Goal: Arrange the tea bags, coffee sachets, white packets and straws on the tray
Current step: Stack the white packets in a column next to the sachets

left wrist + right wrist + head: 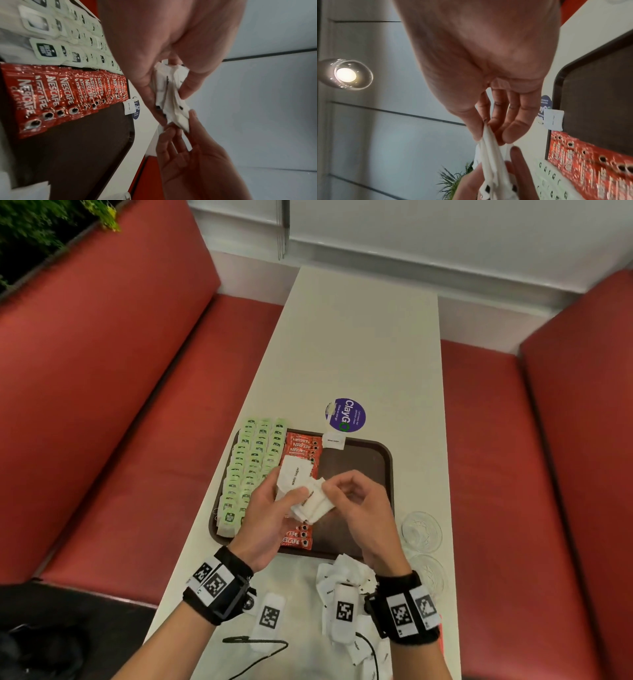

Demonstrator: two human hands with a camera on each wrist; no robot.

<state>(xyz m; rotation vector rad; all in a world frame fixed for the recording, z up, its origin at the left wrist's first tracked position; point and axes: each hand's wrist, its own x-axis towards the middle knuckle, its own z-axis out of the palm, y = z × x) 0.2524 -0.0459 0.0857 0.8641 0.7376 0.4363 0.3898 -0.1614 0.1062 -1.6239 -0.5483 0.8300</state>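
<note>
A dark brown tray lies on the white table. Green tea bags fill its left side in rows, and a column of red coffee sachets lies next to them. One white packet rests on the tray's far rim. Above the tray, my left hand grips a bundle of white packets. My right hand pinches the bundle's right edge between thumb and fingers. In the left wrist view the bundle fans out of my left hand. No straws are in view.
Several loose white packets lie on the table before the tray, partly under my right wrist. Two clear glass dishes stand at the table's right edge. A purple round sticker sits beyond the tray. Red benches flank the table.
</note>
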